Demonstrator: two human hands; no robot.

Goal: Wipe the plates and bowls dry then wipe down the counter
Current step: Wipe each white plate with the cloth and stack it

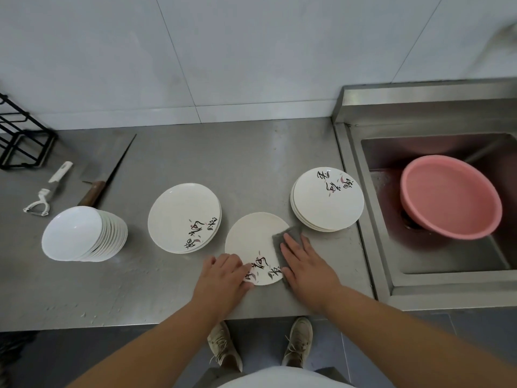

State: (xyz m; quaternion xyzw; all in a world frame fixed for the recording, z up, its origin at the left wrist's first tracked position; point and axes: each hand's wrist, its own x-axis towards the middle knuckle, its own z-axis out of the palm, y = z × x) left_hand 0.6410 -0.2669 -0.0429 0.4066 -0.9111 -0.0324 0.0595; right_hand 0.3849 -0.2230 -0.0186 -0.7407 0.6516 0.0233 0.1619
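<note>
1. The plate [251, 242] lies flat on the counter [223, 152] between the two hands, a round, shallow, cream-glazed dish with brushed lettering.
2. The right hand [305, 264] presses a grey cloth [291, 231] onto the plate's right side, fingers straight and flat. The left hand [226, 275] grips the near-left rim, fingers bent over it and thumb at the edge.
3. This looks like mid-wipe on one plate.
4. Just beyond the right hand stands a plate stack [327, 200], and left of the left hand a second stack [181, 217] (I cannot tell which one is already dry).
5. Further left of that hand sit nested white bowls [81, 233], smooth and glossy, probably still to be wiped.
6. The brushed-steel counter shows droplets near its front edge, so it likely remains to do.
</note>
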